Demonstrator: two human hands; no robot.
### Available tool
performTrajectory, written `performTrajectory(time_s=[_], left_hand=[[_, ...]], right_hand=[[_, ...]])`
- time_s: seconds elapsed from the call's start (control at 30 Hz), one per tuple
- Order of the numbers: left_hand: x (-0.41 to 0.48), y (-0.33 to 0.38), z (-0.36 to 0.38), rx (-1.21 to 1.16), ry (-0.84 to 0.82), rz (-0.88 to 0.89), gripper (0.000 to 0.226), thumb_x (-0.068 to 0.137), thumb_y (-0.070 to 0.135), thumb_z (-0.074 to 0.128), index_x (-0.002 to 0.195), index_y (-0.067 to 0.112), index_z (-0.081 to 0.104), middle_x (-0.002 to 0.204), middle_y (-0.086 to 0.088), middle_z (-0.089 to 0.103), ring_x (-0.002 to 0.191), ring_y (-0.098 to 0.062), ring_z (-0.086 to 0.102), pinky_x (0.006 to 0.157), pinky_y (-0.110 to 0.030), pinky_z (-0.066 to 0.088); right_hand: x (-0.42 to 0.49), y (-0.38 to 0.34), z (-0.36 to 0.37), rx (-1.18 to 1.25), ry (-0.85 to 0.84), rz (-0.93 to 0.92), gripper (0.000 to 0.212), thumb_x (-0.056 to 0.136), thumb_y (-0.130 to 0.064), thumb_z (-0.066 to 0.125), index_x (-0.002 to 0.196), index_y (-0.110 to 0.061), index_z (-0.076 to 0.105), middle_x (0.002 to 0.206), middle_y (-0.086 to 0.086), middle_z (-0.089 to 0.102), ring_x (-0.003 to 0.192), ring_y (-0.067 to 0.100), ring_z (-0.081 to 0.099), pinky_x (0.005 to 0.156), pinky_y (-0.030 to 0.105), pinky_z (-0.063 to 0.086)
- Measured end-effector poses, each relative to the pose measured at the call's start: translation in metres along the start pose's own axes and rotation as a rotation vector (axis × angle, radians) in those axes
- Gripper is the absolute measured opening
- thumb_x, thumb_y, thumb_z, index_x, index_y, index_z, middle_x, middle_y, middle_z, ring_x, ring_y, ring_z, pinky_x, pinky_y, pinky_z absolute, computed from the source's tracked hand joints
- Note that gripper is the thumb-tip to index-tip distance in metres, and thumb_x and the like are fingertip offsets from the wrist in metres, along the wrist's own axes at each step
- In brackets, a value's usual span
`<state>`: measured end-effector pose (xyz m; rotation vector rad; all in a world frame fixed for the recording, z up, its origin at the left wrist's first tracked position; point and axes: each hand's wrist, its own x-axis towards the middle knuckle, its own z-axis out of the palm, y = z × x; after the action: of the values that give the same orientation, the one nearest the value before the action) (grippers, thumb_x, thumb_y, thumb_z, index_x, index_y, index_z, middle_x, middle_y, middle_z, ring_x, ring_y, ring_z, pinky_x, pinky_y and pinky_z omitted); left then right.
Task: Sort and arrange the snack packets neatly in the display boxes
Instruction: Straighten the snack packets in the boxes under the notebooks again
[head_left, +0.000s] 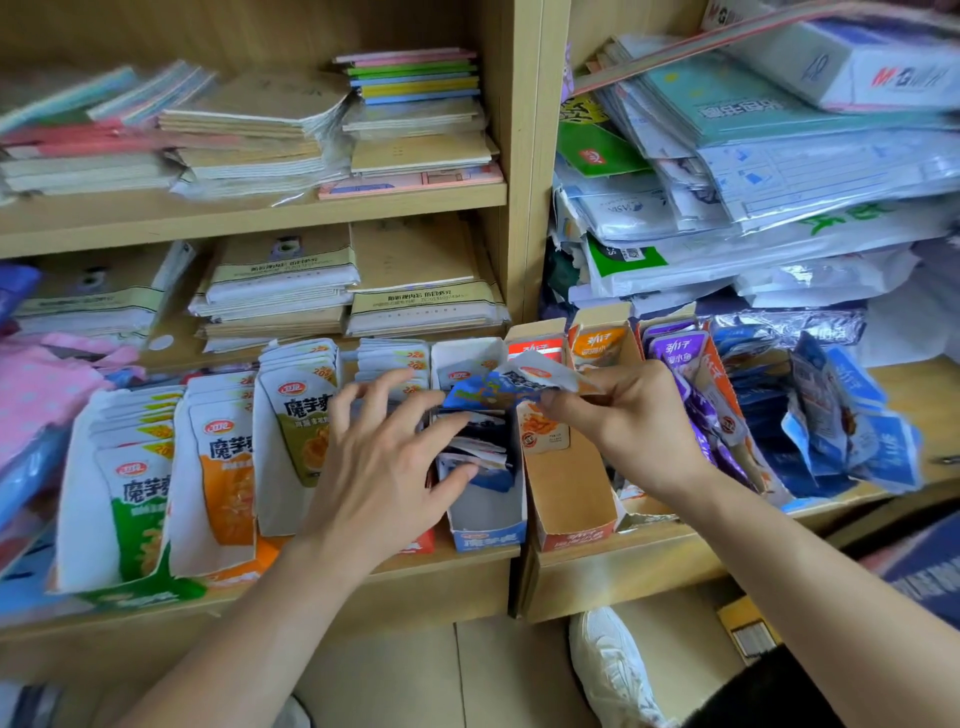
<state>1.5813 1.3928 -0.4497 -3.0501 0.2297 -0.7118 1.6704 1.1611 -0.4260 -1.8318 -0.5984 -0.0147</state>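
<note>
In the head view, the left hand (384, 457) is stretching over the blue display box (485, 538) with its fingers spread and straight, the fingertips lying against the crumpled blue packets (480, 457) inside it. The right hand (634, 415) is pinching a single blue packet (498, 389) between thumb and fingers, holding it tilted just above the back of that same box. Just right of it, the orange box (566, 493) is holding one orange packet (543, 431) leaning at its rear. To the left, three boxes are standing side by side: green packets (137, 499), orange-fronted packets (228, 467) and yellow-green packets (298, 415), each row upright and facing forward. Purple packets (680, 353) are sitting behind the right hand, and a loose heap of blue packets (831, 415) is sprawling further right. All of it is resting on a wooden shelf (441, 569), with stacked notebooks (280, 291) lying on the shelves above.
</note>
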Motion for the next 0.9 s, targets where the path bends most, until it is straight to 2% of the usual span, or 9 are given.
performTrajectory(time_s=[0.1, 0.2, 0.3, 0.4, 0.57, 0.63, 0.7, 0.8, 0.9], left_hand=[[0.000, 0.000, 0.001, 0.010, 0.007, -0.011, 0.047, 0.083, 0.060, 0.065, 0.119, 0.030, 0.073, 0.122, 0.004, 0.065, 0.128, -0.031, 0.048, 0.099, -0.054, 0.032], [0.001, 0.002, 0.001, 0.019, 0.012, -0.019, 0.048, 0.083, 0.060, 0.064, 0.119, 0.030, 0.072, 0.123, 0.003, 0.062, 0.127, -0.030, 0.047, 0.097, -0.052, 0.033], [0.002, 0.004, 0.000, 0.010, 0.037, -0.007, 0.048, 0.081, 0.058, 0.070, 0.117, 0.027, 0.072, 0.124, 0.001, 0.060, 0.124, -0.030, 0.046, 0.094, -0.052, 0.035], [0.002, 0.007, -0.001, -0.033, 0.138, 0.020, 0.044, 0.074, 0.048, 0.082, 0.107, 0.021, 0.070, 0.122, -0.002, 0.060, 0.119, -0.030, 0.049, 0.089, -0.048, 0.037], [0.001, 0.005, -0.004, -0.131, 0.209, 0.095, 0.075, 0.076, 0.036, 0.084, 0.138, 0.015, 0.048, 0.142, -0.004, 0.054, 0.128, -0.025, 0.051, 0.097, -0.041, 0.040], [0.000, 0.004, -0.003, -0.116, 0.225, 0.149, 0.063, 0.083, 0.027, 0.081, 0.138, 0.016, 0.054, 0.134, -0.002, 0.062, 0.122, -0.024, 0.058, 0.095, -0.039, 0.041], [0.000, 0.003, 0.000, -0.075, 0.260, 0.187, 0.034, 0.088, 0.022, 0.078, 0.120, 0.018, 0.069, 0.112, 0.002, 0.072, 0.110, -0.024, 0.064, 0.091, -0.039, 0.042], [-0.001, 0.000, 0.003, -0.068, 0.252, 0.182, 0.014, 0.092, 0.023, 0.074, 0.105, 0.020, 0.074, 0.097, 0.006, 0.075, 0.104, -0.024, 0.065, 0.089, -0.040, 0.042], [0.000, 0.000, 0.002, -0.086, 0.230, 0.158, 0.012, 0.091, 0.024, 0.074, 0.102, 0.020, 0.073, 0.092, 0.005, 0.075, 0.103, -0.025, 0.065, 0.089, -0.041, 0.042]], right_hand=[[-0.002, 0.005, -0.001, 0.094, 0.015, 0.034, 0.022, 0.088, -0.016, 0.076, 0.074, 0.001, 0.076, 0.065, 0.021, 0.067, 0.056, 0.036, 0.059, 0.052, 0.044, 0.049], [-0.001, 0.004, 0.000, 0.201, 0.016, 0.143, 0.007, 0.088, -0.010, 0.075, 0.092, -0.006, 0.080, 0.088, 0.010, 0.078, 0.083, 0.030, 0.076, 0.076, 0.056, 0.060], [0.005, 0.006, 0.001, 0.109, -0.021, 0.142, 0.013, 0.089, -0.014, 0.074, 0.081, -0.004, 0.079, 0.078, 0.007, 0.077, 0.070, 0.024, 0.074, 0.064, 0.047, 0.061], [0.015, 0.009, 0.012, -0.241, -0.147, -0.038, 0.026, 0.091, -0.020, 0.072, 0.071, -0.003, 0.073, 0.057, 0.001, 0.061, 0.048, 0.011, 0.050, 0.047, 0.024, 0.039], [0.026, 0.009, 0.028, -0.453, -0.379, -0.204, 0.012, 0.094, -0.013, 0.068, 0.099, -0.013, 0.079, 0.079, -0.002, 0.072, 0.067, 0.009, 0.057, 0.062, 0.009, 0.039], [0.029, 0.007, 0.024, -0.488, -0.478, -0.249, 0.022, 0.093, -0.005, 0.064, 0.109, -0.014, 0.077, 0.095, 0.002, 0.075, 0.081, 0.013, 0.064, 0.073, 0.012, 0.045], [0.033, 0.002, 0.013, -0.439, -0.521, -0.157, 0.042, 0.089, 0.004, 0.059, 0.123, -0.018, 0.071, 0.109, -0.003, 0.074, 0.092, 0.010, 0.066, 0.080, 0.020, 0.051], [0.050, 0.000, 0.003, -0.359, -0.312, -0.147, 0.034, 0.088, 0.003, 0.064, 0.115, -0.015, 0.073, 0.103, -0.003, 0.073, 0.081, 0.001, 0.061, 0.068, 0.011, 0.046], [0.071, 0.006, 0.016, -0.468, -0.140, -0.253, 0.019, 0.085, -0.010, 0.076, 0.103, -0.014, 0.077, 0.096, 0.001, 0.068, 0.078, 0.001, 0.058, 0.072, 0.012, 0.044]])
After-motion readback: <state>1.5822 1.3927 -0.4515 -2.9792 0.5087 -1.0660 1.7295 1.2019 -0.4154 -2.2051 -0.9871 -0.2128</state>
